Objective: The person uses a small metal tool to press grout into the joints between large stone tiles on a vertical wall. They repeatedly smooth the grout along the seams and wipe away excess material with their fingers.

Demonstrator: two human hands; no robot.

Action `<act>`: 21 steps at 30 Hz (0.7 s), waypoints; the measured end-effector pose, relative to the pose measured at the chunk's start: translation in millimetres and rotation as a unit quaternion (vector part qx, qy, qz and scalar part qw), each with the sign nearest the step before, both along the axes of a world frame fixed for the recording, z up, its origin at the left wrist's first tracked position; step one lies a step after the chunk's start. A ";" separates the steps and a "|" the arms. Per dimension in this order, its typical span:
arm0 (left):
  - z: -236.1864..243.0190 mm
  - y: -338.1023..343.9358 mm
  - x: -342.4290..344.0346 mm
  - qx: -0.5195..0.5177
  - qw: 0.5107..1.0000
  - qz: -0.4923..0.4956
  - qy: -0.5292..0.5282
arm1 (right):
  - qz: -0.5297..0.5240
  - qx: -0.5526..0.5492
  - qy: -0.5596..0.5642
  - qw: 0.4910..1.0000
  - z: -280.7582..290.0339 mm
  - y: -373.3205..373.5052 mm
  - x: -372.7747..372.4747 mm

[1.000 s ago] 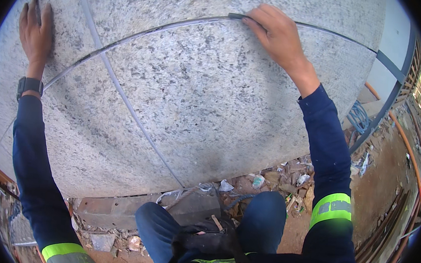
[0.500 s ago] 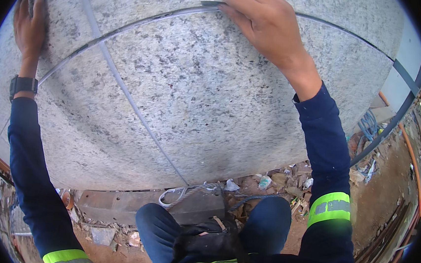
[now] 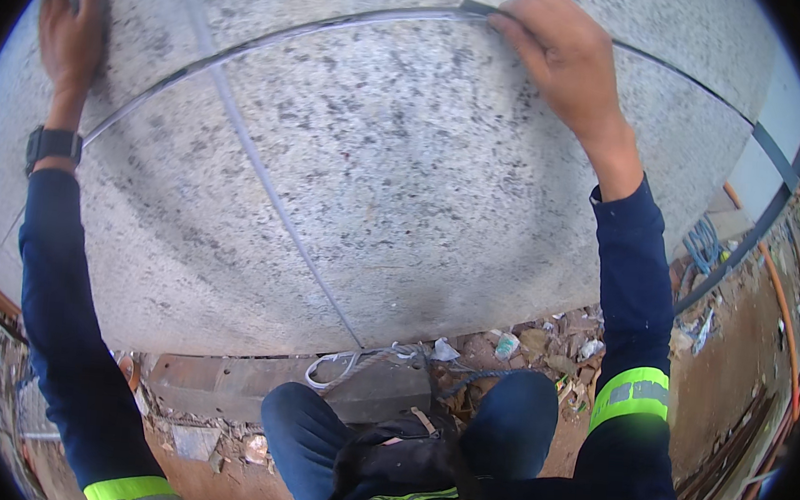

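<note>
A large pale, dark-speckled stone-like panel surface (image 3: 377,182) fills the upper part of the view. Across it runs a curved horizontal joint (image 3: 343,20), light grey left of my right hand and darker beyond it. My right hand (image 3: 570,61) pinches a small dark flat piece (image 3: 476,8), whose exact kind I cannot make out, against this joint. At the upper left, my left hand (image 3: 72,36) lies flat on the panel with fingers stretched, just above the joint, holding nothing. A second, paler joint (image 3: 253,149) crosses the first and slants down toward my knees.
Below the panel lies a grey concrete beam (image 3: 248,388) with a loop of white rope (image 3: 334,372). Rubble and litter (image 3: 543,341) cover the ground beside it. To the right are a blue rope coil (image 3: 701,244), a dark bar (image 3: 748,242) and an orange hose (image 3: 784,299).
My right hand has slid to the right along the joint with the dark piece, leaving more light grey line behind it. My left hand stays flat on the panel; the view has shifted slightly.
</note>
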State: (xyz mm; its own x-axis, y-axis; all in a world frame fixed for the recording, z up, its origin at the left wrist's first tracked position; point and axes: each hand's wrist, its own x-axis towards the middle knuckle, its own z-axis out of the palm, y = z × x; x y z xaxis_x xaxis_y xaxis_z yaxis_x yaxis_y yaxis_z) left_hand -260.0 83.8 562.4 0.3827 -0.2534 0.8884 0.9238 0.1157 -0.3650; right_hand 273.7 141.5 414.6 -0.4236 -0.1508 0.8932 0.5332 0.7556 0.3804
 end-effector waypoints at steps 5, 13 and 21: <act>-4.2 -23.4 24.1 -0.038 0.999 -0.031 -0.020 | 0.040 0.004 -0.005 0.999 3.6 -19.0 -63.8; -9.5 -31.4 38.7 -0.046 0.995 0.036 -0.080 | 0.068 0.068 -0.015 0.995 6.0 -31.2 -141.8; -14.7 -34.0 52.9 -0.026 0.995 -0.011 -0.097 | 0.173 0.013 -0.039 0.984 17.8 -43.1 -195.4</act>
State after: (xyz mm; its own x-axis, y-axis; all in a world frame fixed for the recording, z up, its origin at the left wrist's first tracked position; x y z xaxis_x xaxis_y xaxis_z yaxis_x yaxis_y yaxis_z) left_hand -207.1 49.8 547.7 0.1982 -0.2111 0.9571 0.9794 0.0802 -0.1851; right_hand 78.3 98.4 432.4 -0.4107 -0.3207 0.8535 0.2146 0.8758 0.4323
